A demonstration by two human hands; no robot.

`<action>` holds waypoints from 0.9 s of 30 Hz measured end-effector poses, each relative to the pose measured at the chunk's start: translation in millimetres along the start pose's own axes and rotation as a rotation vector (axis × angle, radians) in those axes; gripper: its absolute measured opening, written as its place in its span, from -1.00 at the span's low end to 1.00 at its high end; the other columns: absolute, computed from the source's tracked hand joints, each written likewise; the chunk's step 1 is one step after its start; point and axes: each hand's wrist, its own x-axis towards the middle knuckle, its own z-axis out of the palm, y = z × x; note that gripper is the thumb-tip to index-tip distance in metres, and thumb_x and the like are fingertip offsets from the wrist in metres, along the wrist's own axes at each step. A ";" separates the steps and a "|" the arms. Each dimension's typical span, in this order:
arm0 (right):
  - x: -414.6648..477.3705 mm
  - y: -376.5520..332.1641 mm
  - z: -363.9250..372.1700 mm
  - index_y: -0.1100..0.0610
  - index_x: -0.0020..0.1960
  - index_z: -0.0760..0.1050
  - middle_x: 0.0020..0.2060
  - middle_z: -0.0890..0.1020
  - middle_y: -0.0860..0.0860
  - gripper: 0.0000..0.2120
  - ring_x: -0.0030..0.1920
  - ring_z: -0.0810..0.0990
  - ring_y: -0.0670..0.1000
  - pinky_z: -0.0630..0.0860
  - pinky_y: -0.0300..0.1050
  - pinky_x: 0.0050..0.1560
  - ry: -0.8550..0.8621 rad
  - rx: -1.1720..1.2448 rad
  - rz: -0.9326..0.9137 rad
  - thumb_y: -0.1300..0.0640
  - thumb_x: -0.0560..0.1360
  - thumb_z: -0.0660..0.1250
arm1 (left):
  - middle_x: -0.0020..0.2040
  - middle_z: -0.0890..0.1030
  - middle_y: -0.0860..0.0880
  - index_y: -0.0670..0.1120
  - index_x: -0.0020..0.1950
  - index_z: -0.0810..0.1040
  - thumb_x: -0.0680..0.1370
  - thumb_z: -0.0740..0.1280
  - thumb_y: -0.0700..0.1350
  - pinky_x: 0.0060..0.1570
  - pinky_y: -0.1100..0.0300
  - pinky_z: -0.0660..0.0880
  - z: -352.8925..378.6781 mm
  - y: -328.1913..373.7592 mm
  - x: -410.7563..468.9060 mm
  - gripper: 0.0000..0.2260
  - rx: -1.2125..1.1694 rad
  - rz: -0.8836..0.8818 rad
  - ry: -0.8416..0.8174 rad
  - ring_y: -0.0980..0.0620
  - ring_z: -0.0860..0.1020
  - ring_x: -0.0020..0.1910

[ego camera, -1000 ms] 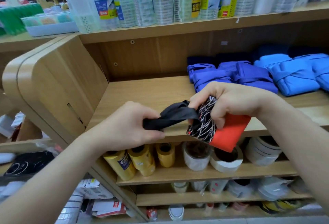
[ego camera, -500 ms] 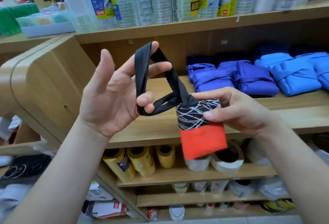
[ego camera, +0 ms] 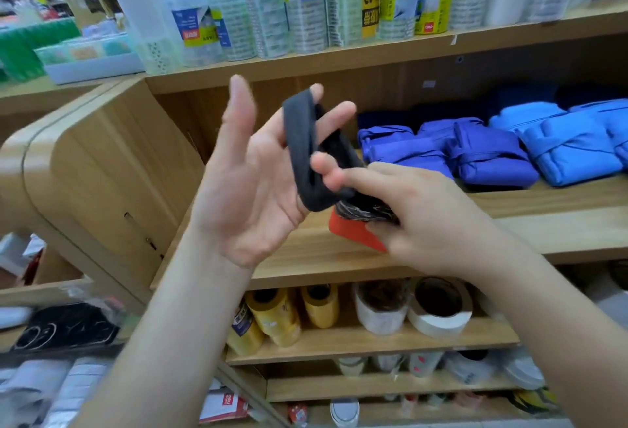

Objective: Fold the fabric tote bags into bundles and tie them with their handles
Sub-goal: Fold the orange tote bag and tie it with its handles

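A folded tote bag bundle (ego camera: 350,231), red with a black, white-lined band, is gripped by my right hand (ego camera: 436,215) just above the wooden shelf (ego camera: 306,259). Most of the bundle is hidden under that hand. Its black handle (ego camera: 300,155) rises to the left as a loop stretched over the spread fingers of my left hand (ego camera: 251,189). That hand is palm up with the thumb straight, and one fingertip hooks inside the loop.
Several tied blue tote bundles (ego camera: 486,155) lie at the back right of the same shelf. Packs of tape (ego camera: 306,3) stand on the shelf above. Yellow rolls (ego camera: 272,315) and white tape rolls (ego camera: 438,308) fill the shelf below. A curved wooden side panel (ego camera: 85,162) bounds the left.
My left hand went from pulling the handle to lifting and spreading it into a loop. The right hand tipped the bundle flatter and lower, so it now covers most of it.
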 end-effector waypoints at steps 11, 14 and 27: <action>3.7 27.6 -21.7 0.10 0.16 0.61 0.02 0.67 0.06 -0.59 0.02 0.63 -0.09 0.53 -0.19 0.06 -0.541 0.786 0.168 0.42 0.38 0.47 | 0.44 0.41 0.07 0.15 0.47 0.30 0.09 0.65 0.04 0.26 -0.01 0.47 -43.8 22.3 -33.2 -0.01 0.801 0.049 0.259 0.05 0.43 0.40; 6.6 32.9 -25.5 0.08 0.12 0.61 -0.05 0.68 0.07 -0.59 -0.01 0.64 -0.07 0.55 -0.22 0.00 -0.613 0.846 0.134 0.35 0.31 0.46 | 0.53 0.19 0.18 0.15 0.55 0.16 0.23 0.58 0.12 0.47 0.15 0.19 -30.9 22.9 -30.4 -0.02 1.710 0.226 -0.040 0.17 0.16 0.51; -8.1 39.2 -11.2 -0.48 0.41 0.16 0.04 0.64 0.13 -0.06 0.00 0.60 0.11 0.57 -0.01 0.09 -0.574 1.190 0.148 0.40 0.42 0.42 | -0.12 0.52 -0.04 -0.22 0.37 0.47 0.50 0.43 0.00 -0.22 0.19 0.58 -11.5 20.2 -8.6 -0.49 0.352 -0.025 -0.181 0.18 0.47 -0.43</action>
